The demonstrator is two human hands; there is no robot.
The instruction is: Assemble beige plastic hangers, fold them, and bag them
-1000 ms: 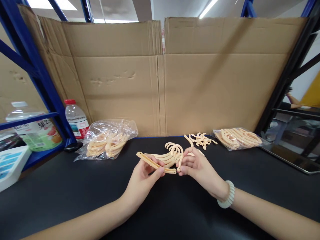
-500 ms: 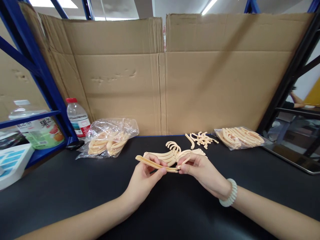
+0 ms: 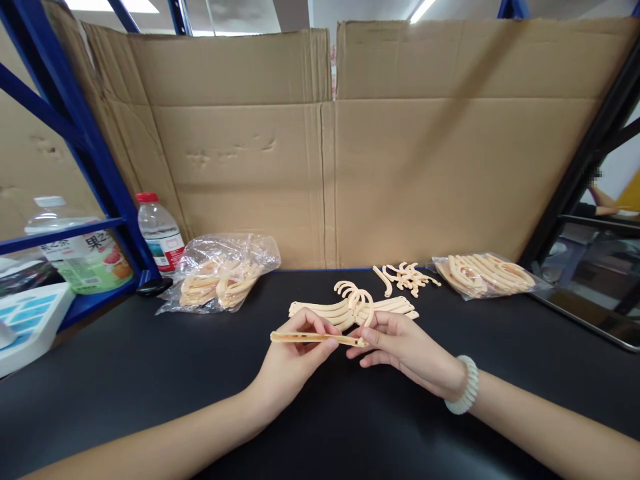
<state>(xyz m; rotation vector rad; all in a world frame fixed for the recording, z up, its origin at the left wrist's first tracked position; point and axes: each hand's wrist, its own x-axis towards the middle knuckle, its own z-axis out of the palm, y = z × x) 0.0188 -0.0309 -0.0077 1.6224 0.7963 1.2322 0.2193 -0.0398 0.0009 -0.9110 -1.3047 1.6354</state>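
Observation:
My left hand point(image 3: 290, 357) is closed around a beige plastic clothes-hanger arm point(image 3: 293, 338), held nearly level with its hollow edge facing me. At that arm's right end, my right hand point(image 3: 405, 343) pinches a curved beige hanger hook point(image 3: 371, 308) between thumb and fingers. The hook stands upright, its foot touching the arm's end; whether the two are joined I cannot tell. Just behind both hands lies a stack of beige hangers point(image 3: 320, 309) with their hooks fanned out, partly covered by my fingers.
Loose beige hooks point(image 3: 410, 277) lie heaped behind the stack. Clear bags of hanger parts rest at left point(image 3: 225, 283) and right point(image 3: 487, 275). A red-capped bottle point(image 3: 160, 233) stands by the blue frame point(image 3: 80, 147). Cardboard point(image 3: 240, 153) walls the black table's point(image 3: 200, 373) back.
The hanger arm has turned from a slant to nearly level. My right hand has rotated the hook upright, so its curve now shows, with its foot against the arm's end.

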